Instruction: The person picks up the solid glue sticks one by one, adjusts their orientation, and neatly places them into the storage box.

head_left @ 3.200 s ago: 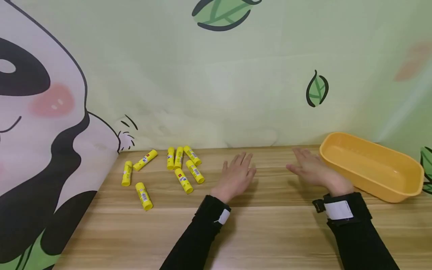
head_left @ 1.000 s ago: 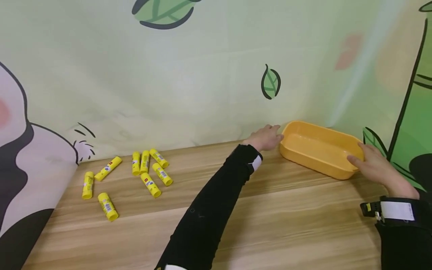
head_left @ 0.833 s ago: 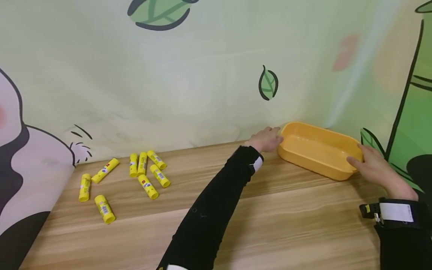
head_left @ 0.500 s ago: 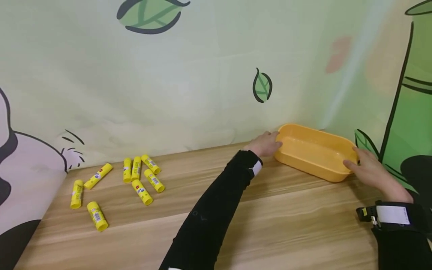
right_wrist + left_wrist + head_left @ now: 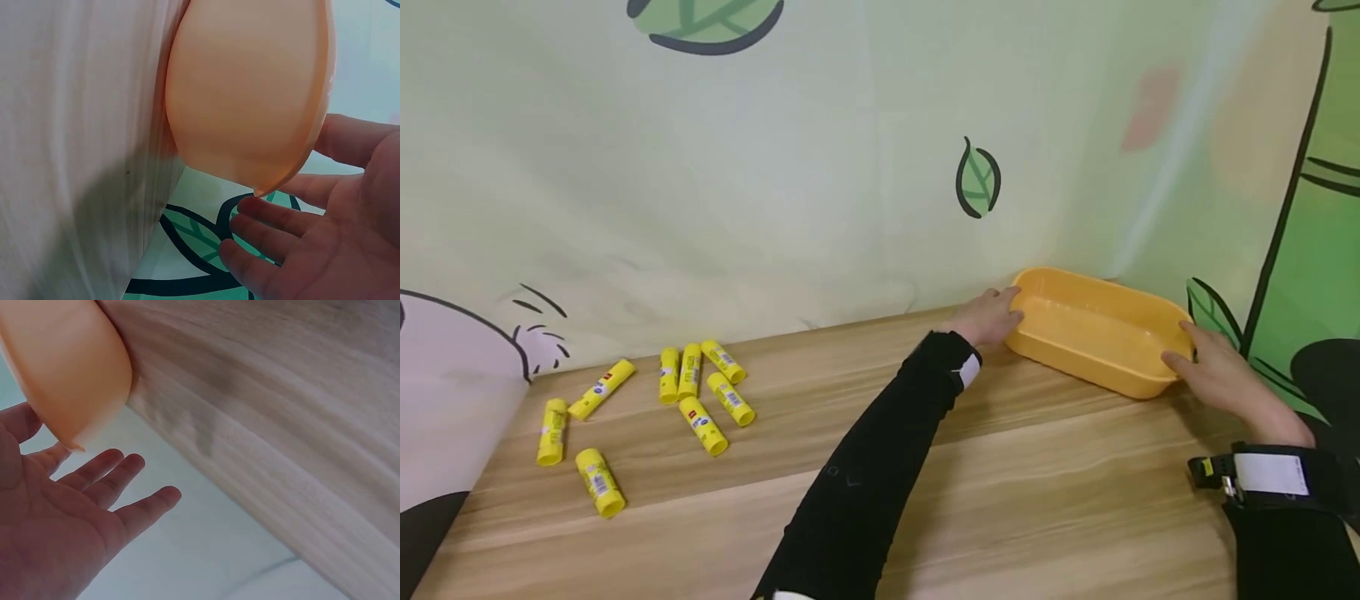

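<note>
"Where is the basin (image 5: pixel 1090 333) placed?"

"Near the back edge of the table (image 5: pixel 1000 500), beside the backdrop (image 5: pixel 820 167); a stretch of wood is seen between it and eight yellow tubes (image 5: pixel 690 371); the basin's inner floor is exposed."

"By what is it held?"

"One end is pinched by the left hand (image 5: pixel 987 318), the opposite end by the right hand (image 5: pixel 1217 367); their lower fingers are loosely spread."

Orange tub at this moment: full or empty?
Empty, as far as the head view shows: bare floor inside the orange tub, with eight yellow tubes outside on the table.
</note>
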{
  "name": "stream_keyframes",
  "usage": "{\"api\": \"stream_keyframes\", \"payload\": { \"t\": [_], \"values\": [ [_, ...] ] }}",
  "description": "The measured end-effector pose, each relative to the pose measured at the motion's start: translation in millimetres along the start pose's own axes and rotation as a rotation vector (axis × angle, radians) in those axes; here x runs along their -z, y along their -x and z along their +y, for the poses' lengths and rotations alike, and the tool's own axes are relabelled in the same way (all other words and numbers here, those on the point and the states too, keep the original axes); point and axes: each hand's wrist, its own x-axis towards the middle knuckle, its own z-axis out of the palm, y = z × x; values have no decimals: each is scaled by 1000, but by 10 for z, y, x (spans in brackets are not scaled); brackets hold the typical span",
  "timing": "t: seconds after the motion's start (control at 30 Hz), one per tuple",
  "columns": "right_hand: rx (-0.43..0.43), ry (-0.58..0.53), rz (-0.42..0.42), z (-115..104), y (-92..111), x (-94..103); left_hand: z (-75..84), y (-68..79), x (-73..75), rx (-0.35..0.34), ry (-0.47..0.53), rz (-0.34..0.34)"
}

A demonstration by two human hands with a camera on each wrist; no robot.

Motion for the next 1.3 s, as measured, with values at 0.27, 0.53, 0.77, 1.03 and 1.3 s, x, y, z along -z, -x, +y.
{"api": "stream_keyframes", "payload": {
  "t": [0.27, 0.53, 0.77, 1.03, 1.3],
  "values": [
    [28, 3, 2, 27, -27, 33, -10, -25, 16, -47, 34, 9],
    [-64, -115, -27, -14, -38, 42, -23, -63, -14, -64, 130, 25],
    [-147, -164, -16, -80, -53, 10, -31, -12, 3, -61, 153, 22],
    [-161, -178, -32, -110, -50, -17, -62, 47, -7, -29, 211, 24],
    [-132, -175, -42, -194, -141, -30, -218, 110, 31, -36, 272, 48]
  ]
}}
